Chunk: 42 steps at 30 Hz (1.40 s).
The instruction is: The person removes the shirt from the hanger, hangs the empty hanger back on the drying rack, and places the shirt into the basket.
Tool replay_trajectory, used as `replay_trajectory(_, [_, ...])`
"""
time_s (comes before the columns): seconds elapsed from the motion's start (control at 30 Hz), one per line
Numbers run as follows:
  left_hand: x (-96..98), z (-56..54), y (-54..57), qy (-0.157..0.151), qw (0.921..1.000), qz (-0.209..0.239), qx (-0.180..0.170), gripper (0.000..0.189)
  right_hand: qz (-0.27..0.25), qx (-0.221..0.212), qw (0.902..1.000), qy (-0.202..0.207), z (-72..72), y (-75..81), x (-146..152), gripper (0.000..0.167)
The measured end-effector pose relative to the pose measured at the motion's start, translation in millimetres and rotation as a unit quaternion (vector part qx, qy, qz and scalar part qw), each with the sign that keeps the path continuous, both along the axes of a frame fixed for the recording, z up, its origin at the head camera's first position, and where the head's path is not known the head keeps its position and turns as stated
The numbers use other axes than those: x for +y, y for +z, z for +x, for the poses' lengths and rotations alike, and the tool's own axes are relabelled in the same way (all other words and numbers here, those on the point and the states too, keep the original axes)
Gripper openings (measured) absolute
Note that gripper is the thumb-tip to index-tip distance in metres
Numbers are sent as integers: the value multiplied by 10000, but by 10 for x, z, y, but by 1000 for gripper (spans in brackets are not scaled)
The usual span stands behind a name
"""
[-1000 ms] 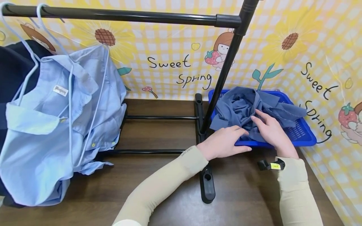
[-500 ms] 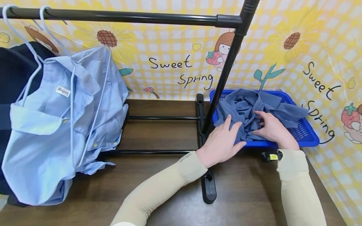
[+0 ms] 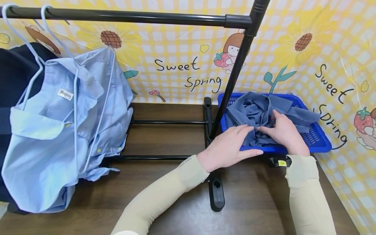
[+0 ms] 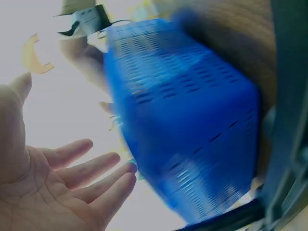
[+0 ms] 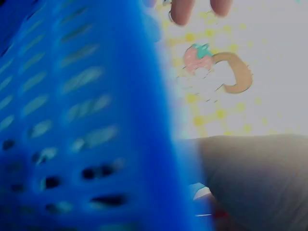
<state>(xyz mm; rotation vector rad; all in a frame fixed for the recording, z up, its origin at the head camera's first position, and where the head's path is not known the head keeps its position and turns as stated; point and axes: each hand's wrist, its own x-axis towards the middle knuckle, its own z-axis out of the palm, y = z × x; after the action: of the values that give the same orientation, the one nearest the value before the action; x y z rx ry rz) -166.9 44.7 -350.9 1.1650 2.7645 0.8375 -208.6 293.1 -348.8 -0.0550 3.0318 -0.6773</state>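
Observation:
A crumpled dusty-blue cloth garment (image 3: 249, 111) lies heaped in a blue plastic basket (image 3: 321, 143) in the head view. At the basket's near left edge is my left hand (image 3: 226, 148), its fingertips right at the garment and its thumb stretched along the rim. The left wrist view shows that hand (image 4: 72, 183) with fingers extended and spread, holding nothing. My right hand (image 3: 283, 130) reaches over the near rim, thumb and index finger apart on the cloth; its other fingers are largely hidden. In the right wrist view, fingertips (image 5: 182, 12) show above the basket's rim.
A black garment rack (image 3: 176, 19) stands at left and centre, its upright post (image 3: 232, 85) crossing in front of the basket's left end. A light-blue shirt (image 3: 38, 156) and dark clothing (image 3: 17, 75) hang there on pale hangers (image 3: 75, 130). A patterned yellow backdrop (image 3: 164, 42) closes the rear and right.
The left hand rose onto the garment with fingers spread, then dropped back toward the rim. The right hand's thumb and index finger have opened apart over the cloth. The basket stays put.

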Motion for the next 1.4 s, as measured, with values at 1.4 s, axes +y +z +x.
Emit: replay_trajectory(1.4, [-1781,499,1109,1627,9422,1898,2232,66,-2267,5718,7765,1365,610,1500,-1412,46])
